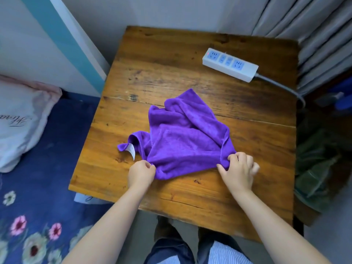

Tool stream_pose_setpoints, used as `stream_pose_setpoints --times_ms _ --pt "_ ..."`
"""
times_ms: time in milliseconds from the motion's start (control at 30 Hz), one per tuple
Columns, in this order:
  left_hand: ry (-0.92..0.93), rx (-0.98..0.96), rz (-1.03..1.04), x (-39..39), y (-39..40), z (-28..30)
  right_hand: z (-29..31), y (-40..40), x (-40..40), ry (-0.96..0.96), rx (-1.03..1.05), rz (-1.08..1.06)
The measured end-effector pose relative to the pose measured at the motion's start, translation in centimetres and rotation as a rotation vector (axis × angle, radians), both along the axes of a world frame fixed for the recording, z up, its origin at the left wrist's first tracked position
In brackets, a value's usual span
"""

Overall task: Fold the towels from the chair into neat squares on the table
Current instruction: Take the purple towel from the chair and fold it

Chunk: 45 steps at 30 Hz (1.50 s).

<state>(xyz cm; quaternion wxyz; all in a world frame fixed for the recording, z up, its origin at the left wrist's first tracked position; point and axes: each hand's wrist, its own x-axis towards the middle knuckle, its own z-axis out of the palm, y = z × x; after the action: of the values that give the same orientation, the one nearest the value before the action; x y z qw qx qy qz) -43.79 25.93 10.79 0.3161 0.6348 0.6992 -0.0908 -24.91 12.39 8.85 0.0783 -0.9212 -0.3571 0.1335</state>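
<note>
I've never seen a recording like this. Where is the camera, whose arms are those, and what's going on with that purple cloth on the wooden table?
There is no machine here: the camera sits on a person's head, looking down, so the two bare arms are their own. On the wooden table lies a crumpled purple towel with a white label at one corner. The left hand and right hand each pinch the towel's near edge, seemingly to spread it flat for folding. A white power strip rests at the table's far right. Left of the table is a flowered blue bedspread with a pillow.
</note>
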Motion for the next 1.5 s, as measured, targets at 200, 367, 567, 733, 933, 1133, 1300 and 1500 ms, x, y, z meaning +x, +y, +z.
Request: stream_pose_setpoints --times_ms 200,367,567,733,933,1133,1300,1500 --pt "-0.162 0.037 -0.089 -0.1 2.2 1.0 1.6 0.8 0.3 0.071 0.156 -0.094" --pt "-0.472 0.201 -0.045 0.2 5.6 3.9 5.7 2.5 1.0 0.166 0.390 -0.352" --pt "-0.701 0.419 0.010 0.6 10.9 10.7 13.3 6.1 2.6 0.365 0.752 -0.570" --pt "-0.806 0.559 0.041 0.0 14.1 15.7 19.6 9.6 3.3 0.371 0.898 -0.615" --pt "-0.698 0.173 -0.169 -2.8 17.2 19.0 24.3 10.6 2.1 0.003 0.323 -0.253" --pt "-0.207 -0.338 -0.368 -6.3 17.8 19.1 25.0 9.5 0.1 0.023 -0.585 0.012" --pt "-0.240 -0.018 -0.244 -3.6 19.2 19.5 24.8 12.3 0.4 -0.017 -0.470 -0.123" --pt "-0.560 0.445 -0.193 2.4 21.4 26.1 30.1 17.9 1.5 -0.160 0.088 -0.246"
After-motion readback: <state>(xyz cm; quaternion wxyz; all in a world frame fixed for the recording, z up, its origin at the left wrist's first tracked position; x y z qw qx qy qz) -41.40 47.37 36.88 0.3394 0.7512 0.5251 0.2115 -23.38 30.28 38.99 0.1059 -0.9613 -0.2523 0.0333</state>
